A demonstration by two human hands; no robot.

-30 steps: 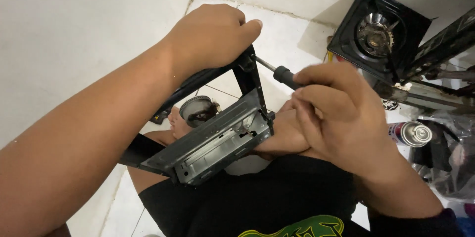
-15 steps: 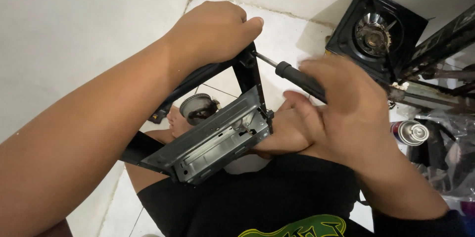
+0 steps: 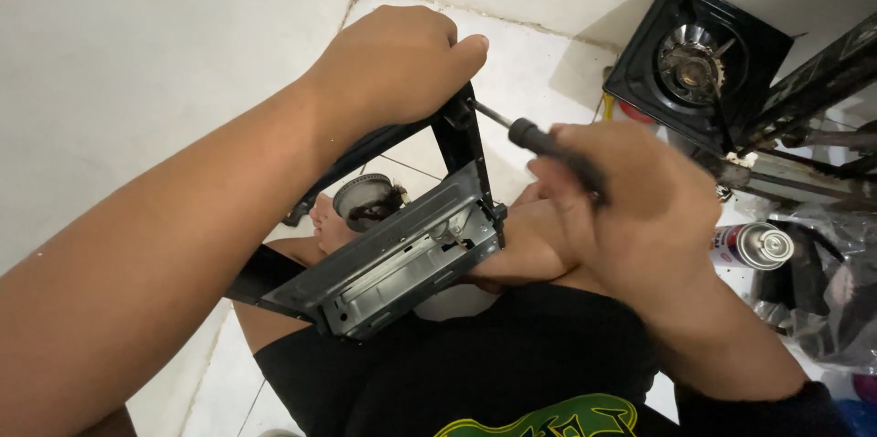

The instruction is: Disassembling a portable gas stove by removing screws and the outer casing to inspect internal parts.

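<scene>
The left hand (image 3: 388, 67) is clamping down over the top corner of a black metal frame (image 3: 457, 140), its fingers (image 3: 457, 44) curling tight around the upper edge so the frame is standing tilted above the person's lap. Below those fingers, the frame is running down to a grey metal tray (image 3: 393, 263), which is showing its open inside with slots and small fittings and is resting against the person's knee. Through the opening under the left fingers, a round burner part (image 3: 365, 200) is lying on the white tiled floor (image 3: 539, 53), just beside a bare foot. Just to the right of the left fingers, the thin shaft of a screwdriver (image 3: 512, 126) is meeting the frame's upright bar, tip touching the metal. The right hand (image 3: 630, 209) is wrapping its fingers (image 3: 585, 190) firmly around the screwdriver's black handle, holding it slanted up toward the frame. Beyond the right fingers, a black gas stove (image 3: 694, 58) is sitting on the floor near the wall, and closer to them a spray can (image 3: 754, 245) is lying on its side next to a clear plastic bag (image 3: 836, 282).
</scene>
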